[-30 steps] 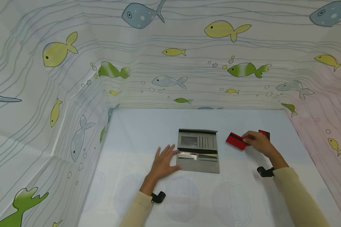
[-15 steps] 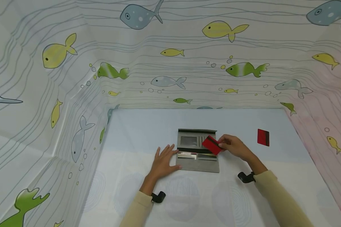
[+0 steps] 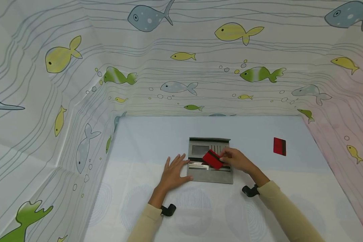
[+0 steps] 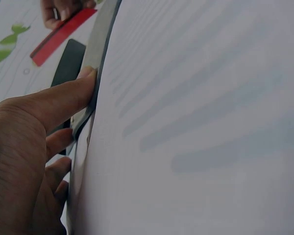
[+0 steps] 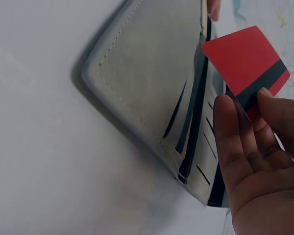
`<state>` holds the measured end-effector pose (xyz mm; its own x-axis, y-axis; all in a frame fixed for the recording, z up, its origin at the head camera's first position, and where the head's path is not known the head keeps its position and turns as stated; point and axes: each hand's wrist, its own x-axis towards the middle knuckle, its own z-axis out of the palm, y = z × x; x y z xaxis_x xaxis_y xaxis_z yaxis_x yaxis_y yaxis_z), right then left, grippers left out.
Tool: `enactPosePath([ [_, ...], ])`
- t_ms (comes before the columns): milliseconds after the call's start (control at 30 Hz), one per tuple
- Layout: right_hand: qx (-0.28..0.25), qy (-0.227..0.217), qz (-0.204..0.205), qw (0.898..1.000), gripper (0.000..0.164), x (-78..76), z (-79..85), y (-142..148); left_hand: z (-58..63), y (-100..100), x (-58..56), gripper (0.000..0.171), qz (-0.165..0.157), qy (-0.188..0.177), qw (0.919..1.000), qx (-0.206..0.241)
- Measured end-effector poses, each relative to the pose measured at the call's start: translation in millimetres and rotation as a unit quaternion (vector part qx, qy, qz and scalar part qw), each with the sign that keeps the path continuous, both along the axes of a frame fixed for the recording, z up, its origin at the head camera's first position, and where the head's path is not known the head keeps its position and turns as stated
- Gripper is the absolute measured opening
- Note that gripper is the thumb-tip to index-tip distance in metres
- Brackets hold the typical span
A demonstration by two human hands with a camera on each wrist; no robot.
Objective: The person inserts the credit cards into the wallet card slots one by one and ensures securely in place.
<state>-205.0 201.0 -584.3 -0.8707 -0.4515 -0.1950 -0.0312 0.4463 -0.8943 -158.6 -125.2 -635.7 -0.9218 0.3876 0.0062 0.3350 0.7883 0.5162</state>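
An unfolded grey wallet [image 3: 211,177] lies flat on the table, with card slots and a clear window on its upper half. My right hand [image 3: 237,159] pinches a red card [image 3: 211,158] with a dark stripe and holds it over the wallet's middle. In the right wrist view, thumb and fingers grip the striped end of the card [image 5: 245,54], above the slots of the wallet [image 5: 142,68]. My left hand [image 3: 173,173] has its fingers spread at the wallet's left edge. The left wrist view shows its thumb pressing on that edge.
A second red card [image 3: 279,146] with a dark stripe lies on the white table [image 3: 145,134], to the right of the wallet. Fish-patterned cloth [image 3: 157,60] rises as walls behind and at both sides.
My right hand has carried the red card leftward from the table's right side to above the wallet. The other red card is now fully uncovered. My left hand has stayed in place.
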Motion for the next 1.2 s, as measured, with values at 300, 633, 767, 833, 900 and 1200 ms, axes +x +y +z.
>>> enactPosePath([
  [300,0.01,-0.004,0.002,1.0,0.01,0.3,-6.2,-8,-1.5,0,-1.0,0.075,-0.001,0.0,1.0,0.001],
  [633,0.001,-0.012,-0.007,1.0,0.011,0.5,-8.5,-13,-2.1,-1,-0.8,0.075,-0.002,-0.003,1.0,0.0],
  [767,-0.004,-0.027,-0.002,1.0,0.013,1.1,-7.8,-16,-0.5,-2,-0.4,0.075,-0.003,-0.002,1.0,0.0],
  [833,-0.006,-0.033,0.002,0.999,0.013,1.1,-7.5,-16,0.4,-2,-0.5,0.075,-0.004,0.0,1.0,0.001],
  [900,-0.007,-0.032,0.008,0.999,0.012,0.7,-7.3,-15,1.1,-2,-0.6,0.075,-0.003,-0.001,1.0,0.0],
  [1200,0.052,0.003,0.041,0.998,0.012,-0.9,-7.8,-3,2.0,-1,-0.7,0.075,-0.006,-0.002,1.0,0.006],
])
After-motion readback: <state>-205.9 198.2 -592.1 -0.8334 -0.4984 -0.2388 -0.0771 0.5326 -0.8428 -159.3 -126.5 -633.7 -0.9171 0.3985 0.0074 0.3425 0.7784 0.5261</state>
